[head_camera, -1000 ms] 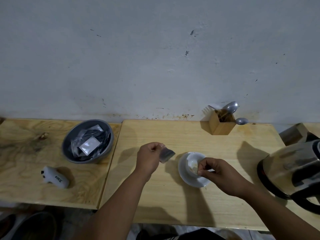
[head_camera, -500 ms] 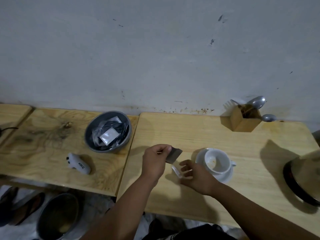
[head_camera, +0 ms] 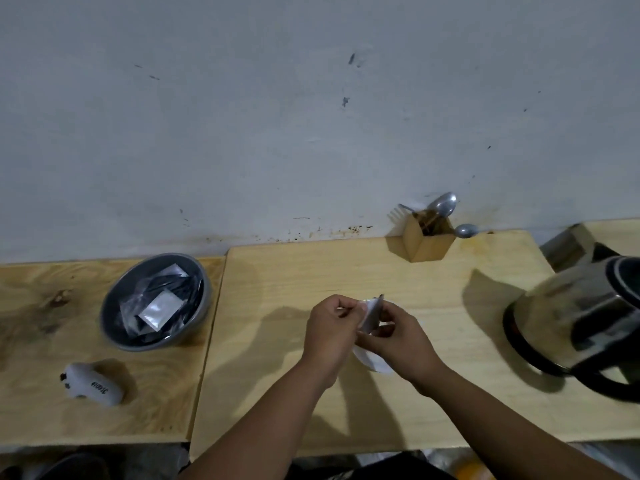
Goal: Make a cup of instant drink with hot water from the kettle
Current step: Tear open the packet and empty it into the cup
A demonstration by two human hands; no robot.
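Both my hands meet over the middle of the wooden table (head_camera: 433, 289). My left hand (head_camera: 332, 329) and my right hand (head_camera: 398, 336) each pinch a small silver sachet (head_camera: 372, 315) held upright between them. Under the hands a white cup on its saucer (head_camera: 375, 363) is mostly hidden; only a strip of the saucer shows. The steel kettle (head_camera: 581, 320) with a black handle stands at the right edge.
A grey bowl (head_camera: 117, 327) holding several more sachets sits on the left table. A small white device (head_camera: 93, 384) lies in front of it. A wooden holder (head_camera: 429, 242) with spoons and a fork stands against the wall.
My right hand has come up from the table beside the cup and taken hold of the sachet with the left. Both hands now cover the cup. The view swung back rightward.
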